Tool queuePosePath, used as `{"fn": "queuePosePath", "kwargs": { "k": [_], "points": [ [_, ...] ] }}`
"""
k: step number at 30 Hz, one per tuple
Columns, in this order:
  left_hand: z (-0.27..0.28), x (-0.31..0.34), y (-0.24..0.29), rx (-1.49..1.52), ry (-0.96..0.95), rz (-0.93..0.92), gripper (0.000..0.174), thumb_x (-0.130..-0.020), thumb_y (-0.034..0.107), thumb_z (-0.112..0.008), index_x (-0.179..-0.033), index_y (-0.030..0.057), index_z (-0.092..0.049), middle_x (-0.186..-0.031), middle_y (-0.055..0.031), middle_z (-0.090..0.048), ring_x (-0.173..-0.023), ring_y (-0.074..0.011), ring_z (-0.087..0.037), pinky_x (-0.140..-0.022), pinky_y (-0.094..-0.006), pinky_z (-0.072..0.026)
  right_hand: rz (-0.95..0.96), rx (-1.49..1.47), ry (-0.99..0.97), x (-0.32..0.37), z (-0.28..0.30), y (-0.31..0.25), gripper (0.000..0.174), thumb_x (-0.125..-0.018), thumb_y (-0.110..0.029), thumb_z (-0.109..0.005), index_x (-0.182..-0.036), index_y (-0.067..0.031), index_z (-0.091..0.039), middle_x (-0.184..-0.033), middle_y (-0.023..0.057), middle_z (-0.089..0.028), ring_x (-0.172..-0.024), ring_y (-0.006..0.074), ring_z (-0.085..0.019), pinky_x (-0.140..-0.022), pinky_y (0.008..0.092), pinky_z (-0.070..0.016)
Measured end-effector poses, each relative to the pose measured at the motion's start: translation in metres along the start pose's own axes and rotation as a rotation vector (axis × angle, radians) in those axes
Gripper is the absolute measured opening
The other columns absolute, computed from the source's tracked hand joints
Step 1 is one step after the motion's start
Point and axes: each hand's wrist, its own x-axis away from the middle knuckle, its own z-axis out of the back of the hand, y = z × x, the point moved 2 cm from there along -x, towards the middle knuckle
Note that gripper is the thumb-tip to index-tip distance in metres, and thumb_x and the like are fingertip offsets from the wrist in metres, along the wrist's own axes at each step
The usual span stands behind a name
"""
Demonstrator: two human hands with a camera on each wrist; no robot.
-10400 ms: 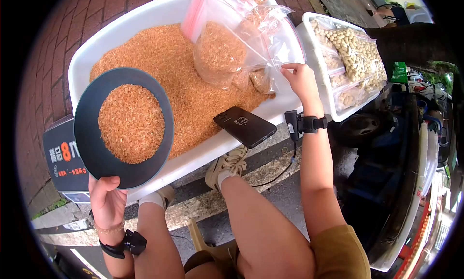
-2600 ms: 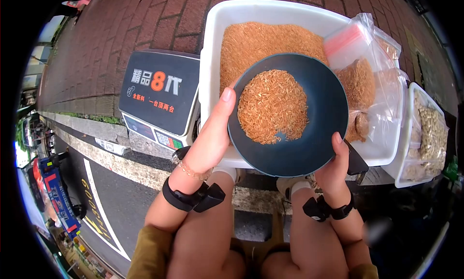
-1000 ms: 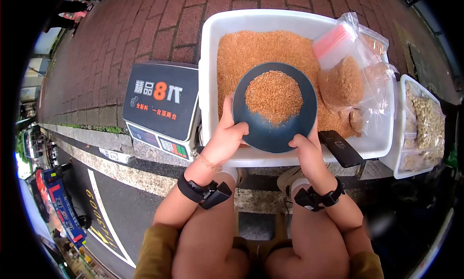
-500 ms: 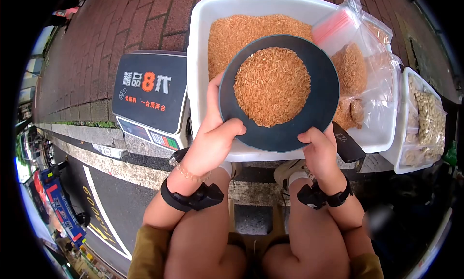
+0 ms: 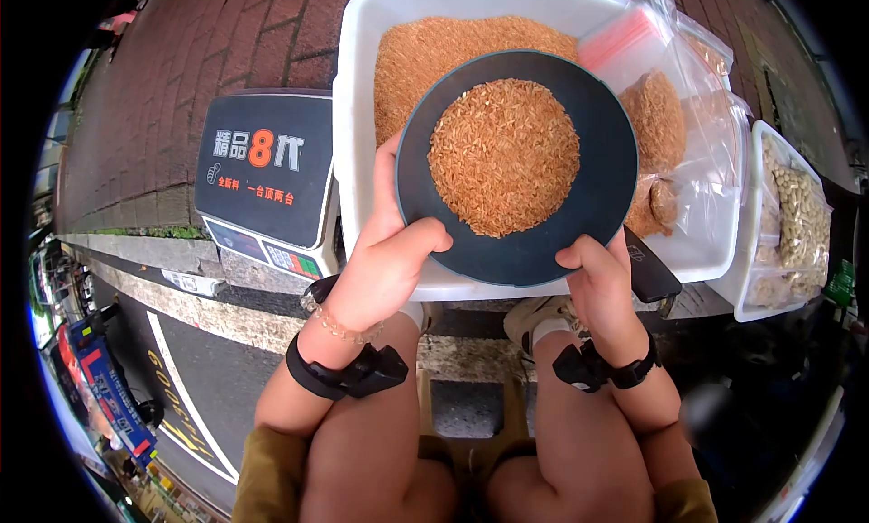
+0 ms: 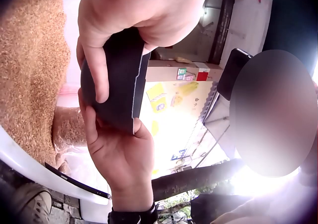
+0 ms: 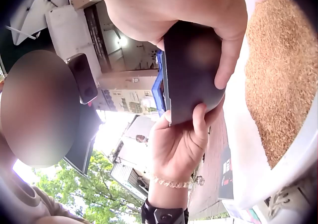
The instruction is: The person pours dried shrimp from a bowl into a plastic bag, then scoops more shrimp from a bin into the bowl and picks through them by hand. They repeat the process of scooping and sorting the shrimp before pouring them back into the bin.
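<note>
My left hand point(image 5: 391, 251) and right hand point(image 5: 599, 283) grip a dark blue-grey bowl point(image 5: 597, 161) by its near rim, one at each side. Both thumbs bend over the edge, and in the wrist views the other fingers spread under the base. A round mound of reddish-brown, rice-like grains point(image 5: 504, 156) lies inside, left of the bowl's middle. The bowl is held over the front of a large white tub point(image 5: 355, 97), which holds a bed of similar grains point(image 5: 462, 43). From below, the bowl's dark underside point(image 7: 191, 70) shows between both hands.
Clear bags point(image 5: 656, 115) of grains lie in the tub's right side. A black phone point(image 5: 650, 268) rests at its front rim. Left stands a weighing scale point(image 5: 267, 179); right, a white crate point(image 5: 747, 242) with bagged peanuts point(image 5: 804, 220). Shoes and kerb lie below.
Earlier the left hand alone held the bowl and the right hand was at the bags. Now both hold it. Over the last second the bowl came nearer the head camera; its grains lie rounder.
</note>
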Motion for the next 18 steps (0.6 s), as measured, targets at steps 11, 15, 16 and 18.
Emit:
{"fn": "queuePosePath", "kwargs": {
  "k": [11,15,16,18],
  "points": [
    [0.0004,0.0018,0.0017,-0.036,-0.029,0.054,0.07,-0.068,-0.008,-0.041,-0.132,0.0057,-0.015,-0.11,-0.0057,-0.041,-0.084,-0.0078,-0.043,-0.068,-0.0203,-0.0387,-0.035,-0.013,0.002,0.0003,0.0063,0.0064,0.061,-0.074,0.003,-0.04,-0.131,-0.0108,-0.024,-0.103,0.002,-0.045,-0.08,0.0085,-0.045,-0.068,0.0236,-0.0401],
    [-0.0015,0.0009,0.0052,-0.101,-0.06,-0.032,0.072,-0.067,-0.009,-0.04,-0.132,0.0055,-0.014,-0.118,-0.0065,-0.036,-0.098,-0.0103,-0.039,-0.074,-0.021,-0.0377,-0.017,-0.004,0.067,0.0031,0.0057,0.0081,0.046,-0.067,0.006,-0.041,-0.112,-0.0027,-0.044,-0.101,0.0042,-0.051,-0.092,0.0145,-0.048,-0.084,0.0268,-0.0359],
    [-0.0011,0.001,0.0049,-0.101,-0.059,-0.033,0.072,-0.067,-0.009,-0.04,-0.132,0.0055,-0.014,-0.118,-0.0065,-0.036,-0.098,-0.0103,-0.039,-0.074,-0.021,-0.0377,-0.017,-0.004,0.066,0.003,0.0056,0.0078,0.046,-0.067,0.006,-0.041,-0.112,-0.0027,-0.044,-0.101,0.0042,-0.051,-0.092,0.0145,-0.048,-0.084,0.0268,-0.0359],
    [-0.0002,0.0014,0.0035,-0.072,-0.063,-0.009,0.074,-0.066,-0.009,-0.039,-0.133,0.0056,-0.013,-0.121,-0.0075,-0.035,-0.103,-0.0118,-0.037,-0.079,-0.0218,-0.0369,-0.015,0.043,0.038,0.0026,0.0051,0.0069,0.054,-0.073,0.005,-0.041,-0.124,-0.0066,-0.03,-0.094,0.0034,-0.05,-0.077,0.0098,-0.048,-0.067,0.0237,-0.0411]
  ]
}}
